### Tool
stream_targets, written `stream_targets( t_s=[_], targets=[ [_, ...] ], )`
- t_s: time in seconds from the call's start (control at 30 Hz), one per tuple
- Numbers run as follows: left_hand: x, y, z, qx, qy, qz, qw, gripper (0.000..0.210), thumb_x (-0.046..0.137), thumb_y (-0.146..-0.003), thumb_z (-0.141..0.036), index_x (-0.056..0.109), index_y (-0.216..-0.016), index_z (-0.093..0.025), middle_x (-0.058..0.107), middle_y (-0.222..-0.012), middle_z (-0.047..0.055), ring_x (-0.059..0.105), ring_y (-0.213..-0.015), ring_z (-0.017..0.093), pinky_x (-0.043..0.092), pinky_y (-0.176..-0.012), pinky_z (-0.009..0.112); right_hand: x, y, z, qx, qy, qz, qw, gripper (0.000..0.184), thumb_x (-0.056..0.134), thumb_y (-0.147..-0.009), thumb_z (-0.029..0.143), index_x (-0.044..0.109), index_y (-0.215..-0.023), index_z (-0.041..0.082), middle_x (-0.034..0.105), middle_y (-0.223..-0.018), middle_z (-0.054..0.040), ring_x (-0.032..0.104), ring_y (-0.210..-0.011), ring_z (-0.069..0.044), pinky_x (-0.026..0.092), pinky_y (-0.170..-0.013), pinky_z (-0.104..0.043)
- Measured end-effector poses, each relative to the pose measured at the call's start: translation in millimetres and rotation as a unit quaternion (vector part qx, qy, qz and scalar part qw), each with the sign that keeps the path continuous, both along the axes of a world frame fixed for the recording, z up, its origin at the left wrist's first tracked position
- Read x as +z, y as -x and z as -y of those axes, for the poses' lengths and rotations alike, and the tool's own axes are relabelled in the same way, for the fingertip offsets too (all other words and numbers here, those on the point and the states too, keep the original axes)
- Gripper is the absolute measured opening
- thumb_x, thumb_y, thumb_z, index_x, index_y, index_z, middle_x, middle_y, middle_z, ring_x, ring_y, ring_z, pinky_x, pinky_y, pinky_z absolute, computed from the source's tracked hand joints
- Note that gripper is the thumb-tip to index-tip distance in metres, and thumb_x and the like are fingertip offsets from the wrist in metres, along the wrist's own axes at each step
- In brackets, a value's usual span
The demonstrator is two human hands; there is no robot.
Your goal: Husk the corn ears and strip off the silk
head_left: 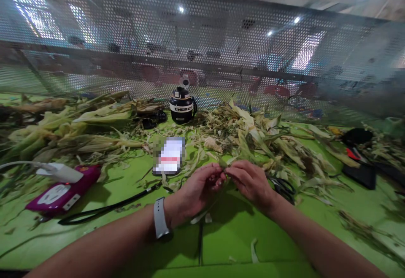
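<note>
My left hand [201,189] and my right hand [253,183] meet over the middle of the green table, with fingertips pinched close together. Between them shows a thin strip of pale green corn husk [225,164], mostly hidden by the fingers. A light grey watch band circles my left wrist. Just beyond my hands spreads a heap of dried corn husks [249,128] with many torn shreds. Partly behind my right wrist lie scissors with black handles [284,187]. A phone [171,155] with a blurred screen lies beyond my left hand, its black strap [110,206] trailing left.
A bundle of long corn husks [85,122] covers the back left. A black bottle [181,107] stands near the perforated metal screen [202,50]. At left sits a purple power strip [65,189] with a white charger [60,172]. Dark items [359,172] and dry stalks [373,236] lie at right.
</note>
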State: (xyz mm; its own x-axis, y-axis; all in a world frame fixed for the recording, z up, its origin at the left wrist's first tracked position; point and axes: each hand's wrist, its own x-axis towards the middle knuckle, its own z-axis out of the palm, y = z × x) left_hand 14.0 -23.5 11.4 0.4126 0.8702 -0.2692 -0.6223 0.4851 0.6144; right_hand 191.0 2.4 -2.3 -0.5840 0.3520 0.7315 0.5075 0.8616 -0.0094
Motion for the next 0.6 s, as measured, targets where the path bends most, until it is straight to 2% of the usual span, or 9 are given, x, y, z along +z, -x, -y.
stream_targets(
  t_s=[0.17,0.3,0.47,0.6],
  targets=[
    [1.9,-0.7,2.9,0.01,-0.008,0.007,1.0,0.006,0.066,-0.075,-0.009,0.06,-0.074,-0.012,0.061,-0.066,0.001,0.055,-0.055,0.005,0.043,-0.052,0.013,0.2,4.2,1.0,-0.032,0.001,-0.01,0.999,0.011,0.051,-0.091,0.019,0.059,-0.099,0.022,0.066,-0.083,-0.0062,0.062,-0.077,-0.017,0.05,-0.068,-0.029],
    [2.8,-2.0,5.6,0.029,-0.027,-0.015,0.999,0.009,0.069,-0.073,-0.01,0.061,-0.076,-0.012,0.064,-0.071,0.002,0.058,-0.059,0.006,0.046,-0.058,0.016,-1.3,10.0,5.5,-0.072,0.044,-0.03,0.996,0.012,0.045,-0.094,0.025,0.056,-0.094,0.021,0.065,-0.081,-0.0072,0.062,-0.075,-0.018,0.049,-0.067,-0.029],
    [-2.5,-4.5,7.2,0.039,-0.071,-0.045,0.996,0.022,0.077,-0.067,-0.022,0.063,-0.081,-0.014,0.064,-0.07,0.001,0.058,-0.06,0.008,0.043,-0.054,0.016,-5.1,15.6,10.6,-0.083,0.164,-0.12,0.976,0.01,0.045,-0.093,0.027,0.051,-0.098,0.021,0.063,-0.082,-0.0067,0.062,-0.069,-0.017,0.05,-0.062,-0.029],
    [-5.9,-3.9,5.9,0.036,-0.134,-0.101,0.985,0.027,0.078,-0.067,-0.029,0.062,-0.085,-0.015,0.064,-0.076,0.0,0.058,-0.064,0.008,0.045,-0.058,0.019,-5.5,19.9,11.4,-0.053,0.282,-0.211,0.934,0.027,0.048,-0.091,0.028,0.044,-0.116,0.02,0.062,-0.083,-0.0049,0.063,-0.067,-0.015,0.052,-0.061,-0.028]
  ],
)
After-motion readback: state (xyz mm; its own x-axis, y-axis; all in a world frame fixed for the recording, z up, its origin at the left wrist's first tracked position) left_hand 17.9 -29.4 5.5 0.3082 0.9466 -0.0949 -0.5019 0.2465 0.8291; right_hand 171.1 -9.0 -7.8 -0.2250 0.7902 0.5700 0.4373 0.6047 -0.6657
